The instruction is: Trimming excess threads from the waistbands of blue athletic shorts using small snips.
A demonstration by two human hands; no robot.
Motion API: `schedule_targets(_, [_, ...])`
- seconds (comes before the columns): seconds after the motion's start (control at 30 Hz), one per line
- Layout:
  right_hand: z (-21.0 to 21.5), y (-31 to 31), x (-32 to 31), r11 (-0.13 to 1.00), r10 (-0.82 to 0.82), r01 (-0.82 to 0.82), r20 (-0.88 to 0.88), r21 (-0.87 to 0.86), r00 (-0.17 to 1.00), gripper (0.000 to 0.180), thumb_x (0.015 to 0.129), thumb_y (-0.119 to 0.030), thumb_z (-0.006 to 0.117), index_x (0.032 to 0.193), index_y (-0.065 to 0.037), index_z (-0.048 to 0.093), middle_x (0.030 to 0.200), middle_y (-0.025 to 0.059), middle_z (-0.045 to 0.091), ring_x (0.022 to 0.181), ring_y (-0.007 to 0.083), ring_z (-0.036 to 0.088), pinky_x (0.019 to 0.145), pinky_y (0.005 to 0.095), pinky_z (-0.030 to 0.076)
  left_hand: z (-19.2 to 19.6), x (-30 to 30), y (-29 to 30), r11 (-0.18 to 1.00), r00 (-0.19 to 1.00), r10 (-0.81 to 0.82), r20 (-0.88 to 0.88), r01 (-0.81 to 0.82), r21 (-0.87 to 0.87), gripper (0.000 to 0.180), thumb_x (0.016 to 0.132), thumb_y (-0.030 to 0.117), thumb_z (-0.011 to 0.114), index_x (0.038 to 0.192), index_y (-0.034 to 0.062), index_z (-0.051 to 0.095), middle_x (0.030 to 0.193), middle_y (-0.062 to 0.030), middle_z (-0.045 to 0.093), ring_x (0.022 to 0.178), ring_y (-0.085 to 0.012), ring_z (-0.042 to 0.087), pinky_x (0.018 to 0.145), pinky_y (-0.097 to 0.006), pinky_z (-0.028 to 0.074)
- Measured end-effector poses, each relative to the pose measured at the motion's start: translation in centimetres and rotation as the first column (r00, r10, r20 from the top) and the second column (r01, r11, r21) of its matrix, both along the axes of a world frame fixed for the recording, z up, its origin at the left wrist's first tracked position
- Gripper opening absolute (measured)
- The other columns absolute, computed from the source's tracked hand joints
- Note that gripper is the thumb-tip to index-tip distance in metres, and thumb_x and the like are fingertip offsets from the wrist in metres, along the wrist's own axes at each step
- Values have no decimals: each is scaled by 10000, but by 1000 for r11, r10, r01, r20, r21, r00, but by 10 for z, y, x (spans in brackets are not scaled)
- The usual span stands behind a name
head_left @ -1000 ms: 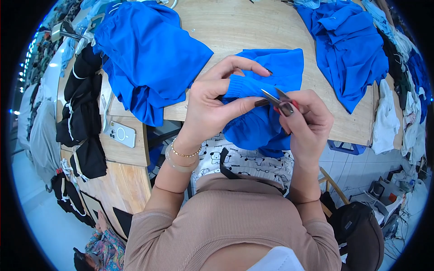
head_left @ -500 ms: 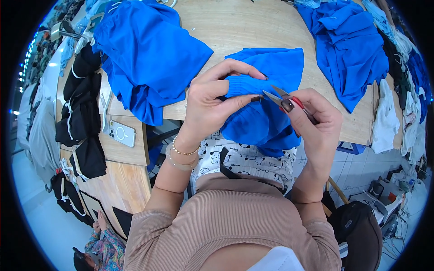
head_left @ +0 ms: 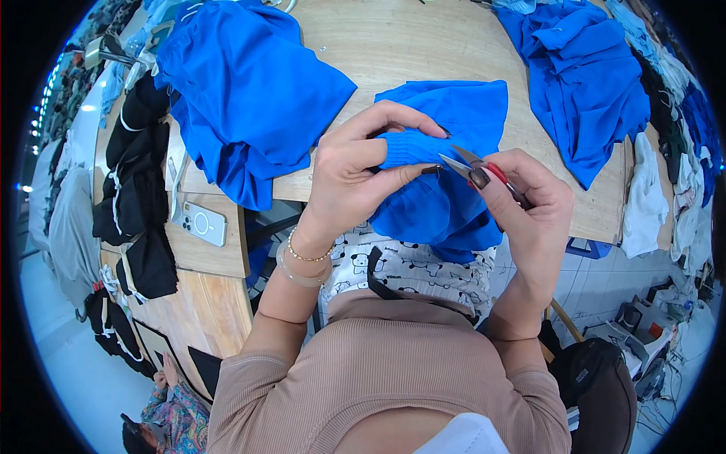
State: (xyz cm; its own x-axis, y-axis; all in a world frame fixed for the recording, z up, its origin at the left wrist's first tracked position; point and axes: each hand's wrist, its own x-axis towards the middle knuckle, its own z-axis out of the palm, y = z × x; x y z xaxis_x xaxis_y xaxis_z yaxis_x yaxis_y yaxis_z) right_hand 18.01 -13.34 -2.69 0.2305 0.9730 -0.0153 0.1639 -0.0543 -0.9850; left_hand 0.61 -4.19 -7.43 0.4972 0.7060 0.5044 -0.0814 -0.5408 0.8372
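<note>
A blue garment (head_left: 446,219) lies over the table's front edge and hangs down toward my lap. My left hand (head_left: 355,159) pinches its ribbed cuff (head_left: 412,147) between thumb and fingers, holding it up off the table. In my right hand (head_left: 533,200) are small thread snips (head_left: 473,163) with red on the handle. Their two pointed blades stand apart, tips close to the cuff's right edge by my left fingertips. Whether a thread lies between the blades is too small to tell.
More blue garments lie in a pile (head_left: 242,83) at the left and another pile (head_left: 582,76) at the right of the wooden table (head_left: 408,38). A phone (head_left: 203,222) lies left, beside black tied garments (head_left: 140,197). Another person (head_left: 174,408) is at lower left.
My left hand and the cuff have shifted slightly, and the cuff has turned a little. The snips' blades have moved slightly, still spread near the cuff's edge.
</note>
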Motion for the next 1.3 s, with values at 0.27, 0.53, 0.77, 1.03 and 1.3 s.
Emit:
schedule_targets(0.27, [-11, 2, 1, 998, 43, -36, -158, 49, 987, 61, 831, -10, 651, 877, 27, 635, 676, -28, 559, 594, -9, 431, 508, 147, 306, -2, 1, -1, 986, 989, -73, 129, 91, -137, 133, 726, 18, 712, 854, -16, 710, 997, -151, 631, 824, -185, 625, 723, -257, 500])
schedule_targets(0.53, [-22, 8, 9, 887, 83, 146, -462, 438, 883, 288, 961, -233, 485, 1006, 41, 564, 855, 134, 611, 530, 54, 414, 492, 186, 313, -7, 5, -4, 980, 992, -55, 114, 76, -187, 139, 731, -10, 700, 870, -9, 710, 973, -125, 641, 855, -180, 617, 731, -261, 504])
schedule_targets(0.77, [-24, 5, 16, 955, -38, 43, -23, 292, 999, 208, 842, -93, 648, 1011, 27, 632, 871, 33, 622, 727, 56, 536, 635, 153, 394, -2, 3, -3, 992, 996, 12, 87, -1, -130, 149, 736, -39, 693, 884, -33, 703, 940, -137, 637, 856, -199, 622, 714, -263, 511])
schedule_targets(1.03, [-19, 6, 16, 960, -8, -22, 103, 278, 995, 159, 733, -27, 718, 874, 16, 660, 772, 59, 627, 676, 89, 585, 596, 186, 437, 0, 3, -1, 998, 997, -46, 59, 49, -43, 171, 700, -12, 718, 870, 0, 717, 974, -124, 611, 723, -124, 544, 655, -230, 431])
schedule_targets(1.3, [-13, 11, 13, 945, 82, -158, 261, 285, 962, 158, 717, 5, 705, 867, 17, 658, 763, 67, 631, 663, 94, 589, 590, 204, 448, -2, 1, 0, 996, 994, -89, 60, 89, 0, 141, 688, -41, 703, 826, -13, 704, 996, -108, 587, 699, -121, 540, 633, -230, 442])
